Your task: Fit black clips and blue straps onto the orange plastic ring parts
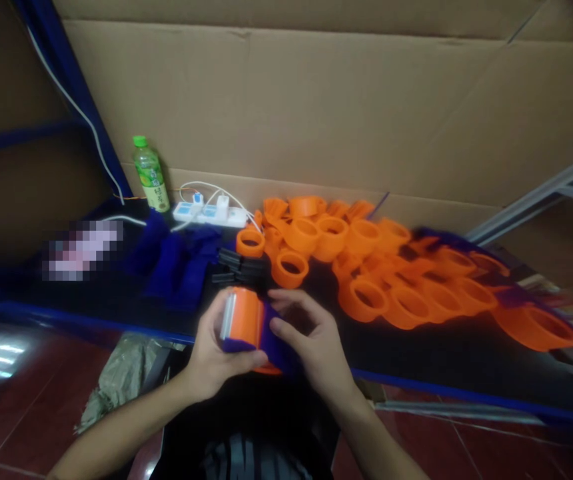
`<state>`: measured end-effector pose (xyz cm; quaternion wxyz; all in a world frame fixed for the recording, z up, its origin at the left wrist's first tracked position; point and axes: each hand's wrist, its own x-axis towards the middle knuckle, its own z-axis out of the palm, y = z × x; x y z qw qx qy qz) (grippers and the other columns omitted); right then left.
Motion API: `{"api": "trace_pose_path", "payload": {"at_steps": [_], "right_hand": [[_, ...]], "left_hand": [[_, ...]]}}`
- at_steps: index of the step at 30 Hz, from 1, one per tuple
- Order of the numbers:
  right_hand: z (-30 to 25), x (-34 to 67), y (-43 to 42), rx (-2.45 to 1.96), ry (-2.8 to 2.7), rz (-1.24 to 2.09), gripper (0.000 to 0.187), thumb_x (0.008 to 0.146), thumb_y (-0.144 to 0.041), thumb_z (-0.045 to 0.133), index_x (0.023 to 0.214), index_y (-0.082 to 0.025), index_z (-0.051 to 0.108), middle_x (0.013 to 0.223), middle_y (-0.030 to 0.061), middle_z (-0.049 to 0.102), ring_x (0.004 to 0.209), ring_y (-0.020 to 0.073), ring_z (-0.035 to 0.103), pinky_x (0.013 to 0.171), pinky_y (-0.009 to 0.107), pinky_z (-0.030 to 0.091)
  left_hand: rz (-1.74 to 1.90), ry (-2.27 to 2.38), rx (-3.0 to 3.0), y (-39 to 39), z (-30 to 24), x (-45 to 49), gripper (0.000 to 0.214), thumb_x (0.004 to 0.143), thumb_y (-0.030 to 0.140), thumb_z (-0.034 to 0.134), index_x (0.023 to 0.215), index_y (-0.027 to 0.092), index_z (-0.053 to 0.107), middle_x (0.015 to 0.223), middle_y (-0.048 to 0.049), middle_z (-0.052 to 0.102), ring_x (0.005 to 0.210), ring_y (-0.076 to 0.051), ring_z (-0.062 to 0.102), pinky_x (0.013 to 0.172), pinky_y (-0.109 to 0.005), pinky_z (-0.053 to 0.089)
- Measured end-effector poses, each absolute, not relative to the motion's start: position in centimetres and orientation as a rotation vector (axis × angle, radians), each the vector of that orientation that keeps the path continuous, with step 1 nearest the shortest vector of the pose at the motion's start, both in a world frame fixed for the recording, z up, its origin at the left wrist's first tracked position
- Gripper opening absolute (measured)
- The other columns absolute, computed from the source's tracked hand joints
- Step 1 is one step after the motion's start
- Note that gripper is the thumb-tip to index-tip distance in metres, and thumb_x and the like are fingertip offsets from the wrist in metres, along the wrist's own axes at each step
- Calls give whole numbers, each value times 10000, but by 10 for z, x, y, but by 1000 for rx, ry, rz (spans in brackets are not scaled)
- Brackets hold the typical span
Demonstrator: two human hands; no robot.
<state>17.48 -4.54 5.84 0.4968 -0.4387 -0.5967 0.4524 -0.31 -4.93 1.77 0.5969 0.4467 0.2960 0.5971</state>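
Both my hands hold one orange plastic ring piece with a purple part (246, 327) just in front of the table's near edge. My left hand (214, 353) wraps its fingers and thumb around the left and underside of the piece. My right hand (311, 340) grips the purple part on the right side, fingers curled over it. A silvery strip shows along the piece's left edge. Several more orange rings (366, 267) lie piled on the black table (441, 347) behind my hands.
Purple pieces (181, 263) and small black parts (239, 267) lie left of the orange pile. A green-capped bottle (150, 175) and a white power strip (209, 213) stand at the back by the cardboard wall (316, 107). Red tiled floor lies below.
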Motion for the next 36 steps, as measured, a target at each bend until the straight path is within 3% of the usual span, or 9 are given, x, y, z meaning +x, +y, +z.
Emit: {"api": "trace_pose_path", "payload": {"at_steps": [4,8,14,21,25,30,36], "right_hand": [[56,174,-54,-987,-1318,1236,242,718,-348,851,896,-239,728,830,5,648,766,148,611,718,246,527],[60,178,-56,-960,-1268,1322,260,667,-331,880,795,-221,683,827,2,617,740,141,567,664,234,489],[68,188,-55,-954,-1340,1386,242,671,-274,887,822,-217,707,865,7,645,807,145,598,737,226,496],[62,191,-54,-884,-1306,1411,240,643,-235,910,797,-213,727,856,-5,642,768,114,590,693,198,478],[61,188,-55,-853,-1313,1461,228,659,-228,904,818,-223,742,852,-4,662,793,123,614,731,218,494],[59,184,-55,-856,-1292,1487,205,701,-296,883,793,-217,717,902,18,695,887,174,665,825,300,535],[60,186,-55,-905,-1527,1111,124,816,-313,800,870,-224,733,910,35,679,921,190,671,868,347,553]], "left_hand": [[1372,590,1309,-54,29,-8,658,552,275,942,1152,224,678,1094,-79,605,1011,-281,599,892,-356,503],[1420,533,1458,-54,35,-10,690,529,305,954,1160,234,685,1085,-95,605,1028,-307,580,930,-408,478],[1414,490,1574,-51,32,-11,755,521,240,961,1215,248,662,1103,-106,595,1029,-320,600,934,-459,492],[1377,388,1674,-40,19,-12,875,418,430,994,1196,231,647,1112,-96,577,1018,-293,598,906,-449,511],[1350,342,1730,-37,23,-15,880,424,524,972,1185,232,640,1207,-140,621,1114,-340,609,978,-499,492],[1287,303,1782,-35,27,-18,893,427,441,993,1217,226,634,1318,-181,647,1294,-425,539,1113,-603,378],[1277,377,1597,-43,27,-13,798,555,202,962,1275,225,620,1320,-156,668,1289,-370,579,1121,-519,419]]}}
